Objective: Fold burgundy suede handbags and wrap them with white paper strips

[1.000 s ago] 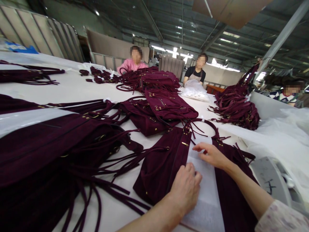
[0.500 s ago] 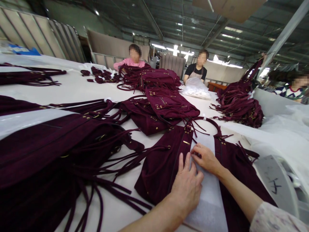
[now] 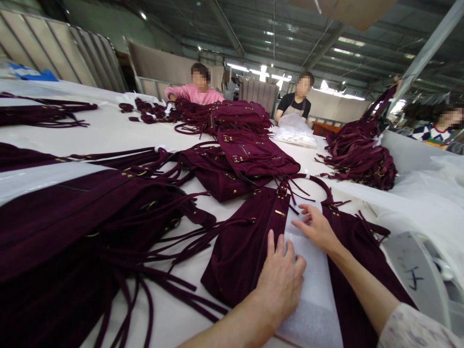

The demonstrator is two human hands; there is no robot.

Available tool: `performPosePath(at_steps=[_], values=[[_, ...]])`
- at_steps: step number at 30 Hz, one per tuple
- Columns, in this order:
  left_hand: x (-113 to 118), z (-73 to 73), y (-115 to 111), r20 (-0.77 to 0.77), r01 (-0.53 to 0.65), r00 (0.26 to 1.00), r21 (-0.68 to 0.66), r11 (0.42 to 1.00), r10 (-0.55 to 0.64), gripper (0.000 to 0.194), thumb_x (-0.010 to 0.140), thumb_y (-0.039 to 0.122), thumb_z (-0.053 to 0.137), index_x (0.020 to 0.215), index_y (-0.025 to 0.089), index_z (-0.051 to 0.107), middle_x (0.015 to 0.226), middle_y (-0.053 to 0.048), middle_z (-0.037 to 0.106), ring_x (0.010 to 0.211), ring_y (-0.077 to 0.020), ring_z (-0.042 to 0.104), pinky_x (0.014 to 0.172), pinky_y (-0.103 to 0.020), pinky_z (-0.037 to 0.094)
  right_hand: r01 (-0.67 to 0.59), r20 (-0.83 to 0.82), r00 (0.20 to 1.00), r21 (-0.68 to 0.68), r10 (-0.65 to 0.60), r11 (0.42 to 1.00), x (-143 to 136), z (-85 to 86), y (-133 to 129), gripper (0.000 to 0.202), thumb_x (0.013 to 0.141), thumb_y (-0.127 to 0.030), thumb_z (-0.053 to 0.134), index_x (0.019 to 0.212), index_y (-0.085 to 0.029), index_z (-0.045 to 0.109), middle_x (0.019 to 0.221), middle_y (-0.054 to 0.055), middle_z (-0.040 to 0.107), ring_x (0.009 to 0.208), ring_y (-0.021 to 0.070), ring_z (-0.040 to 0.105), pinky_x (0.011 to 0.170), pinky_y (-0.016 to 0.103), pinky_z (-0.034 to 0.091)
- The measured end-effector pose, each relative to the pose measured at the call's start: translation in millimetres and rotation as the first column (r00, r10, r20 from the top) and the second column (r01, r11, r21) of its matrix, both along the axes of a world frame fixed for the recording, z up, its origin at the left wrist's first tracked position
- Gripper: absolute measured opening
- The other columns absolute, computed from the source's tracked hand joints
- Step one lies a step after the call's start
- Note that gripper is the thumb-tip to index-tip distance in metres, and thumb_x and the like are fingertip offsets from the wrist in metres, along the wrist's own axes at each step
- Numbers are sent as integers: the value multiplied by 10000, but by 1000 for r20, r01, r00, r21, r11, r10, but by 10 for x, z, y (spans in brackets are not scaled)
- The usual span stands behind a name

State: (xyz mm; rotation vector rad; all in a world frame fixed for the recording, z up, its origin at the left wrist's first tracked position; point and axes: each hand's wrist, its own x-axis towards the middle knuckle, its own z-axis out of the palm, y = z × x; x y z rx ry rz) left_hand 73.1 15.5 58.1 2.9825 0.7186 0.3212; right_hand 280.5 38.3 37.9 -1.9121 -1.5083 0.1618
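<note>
A burgundy handbag with brass fittings and fringe lies flat in front of me on the table. Down its middle runs a strip of thin white wrapping sheet. My left hand rests with fingers spread across the bag's dark seam and the sheet's left edge. Over the upper part of the sheet is my right hand, its fingers apart and slightly curled, with nothing held. Whether its fingertips touch the sheet I cannot tell. The bag's looped handle lies beyond my right hand.
More burgundy bags are heaped at left, with others stacked ahead. A pile of straps lies at right, near a grey tape-like roll and clear plastic. Across the table are a person in pink and another in black.
My right hand has moved slightly right and up, away from my left fingers, and its fingers have opened. My left hand stays almost in place. The person in pink has shifted an arm outward.
</note>
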Motion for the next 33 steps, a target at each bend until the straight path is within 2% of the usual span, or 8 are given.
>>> performPosePath(at_steps=[4,9,13,20,24,27,30,33], values=[[11,-16,8,5,9,1000,13,1000,-9,307,887,346,477,1127,184,579,1306,-153,488,1276,-348,346,1104,-643,18,-118,62,990,-126,126,985,-6,-32,-28,735,644,-497,750,1268,-225,473,1127,84,544,973,241,564,790,356,476],[2,28,30,2,12,1000,-1,1000,-12,263,890,323,466,1080,190,590,1222,-136,519,1153,-301,434,1109,-639,8,1,143,990,-140,19,990,-10,-85,98,461,763,-419,663,1159,-233,517,975,27,569,828,195,581,721,317,455],[-46,50,9,-7,18,1000,4,1000,-18,242,910,333,442,1044,196,590,1172,-111,530,1111,-277,456,1112,-638,21,56,179,983,-23,-51,998,-92,76,115,260,839,-208,523,1098,-201,546,950,66,597,879,220,587,776,340,452],[-108,133,-88,-21,25,999,-11,1000,-25,375,925,409,428,1194,181,558,1274,-124,513,1204,-284,424,1096,-601,193,-261,159,953,-5,258,965,-625,243,-599,343,949,-288,372,1245,-247,541,1295,76,549,1161,225,546,985,378,440],[-455,465,-19,78,20,997,-33,999,-17,312,921,339,445,1141,183,603,1318,-109,506,1237,-264,426,1062,-469,322,-273,105,956,-18,273,962,-903,61,-1210,456,957,-344,360,1401,-257,416,1441,71,432,1301,242,437,1029,419,442],[-910,665,160,266,-201,939,-87,976,217,277,944,309,392,1006,184,630,1150,-85,585,1089,-216,519,989,-374,384,-283,103,954,13,280,959,-1082,77,-1472,427,945,-335,401,1365,-300,471,1442,48,434,1306,250,435,1038,421,446],[-1280,670,266,317,-390,820,-300,871,476,318,959,340,339,924,166,603,943,-56,608,903,-191,557,858,-328,431,-346,87,936,56,341,936,-1327,254,-1496,478,910,-345,484,1385,-292,455,1408,65,475,1281,271,465,1025,433,463],[-1404,563,77,289,-277,834,-518,809,471,342,972,365,304,926,175,585,883,-15,614,840,-163,555,789,-278,435,-425,61,905,92,421,901,-1601,448,-1395,596,886,-355,527,1450,-266,357,1432,74,447,1291,273,453,1023,419,467]])
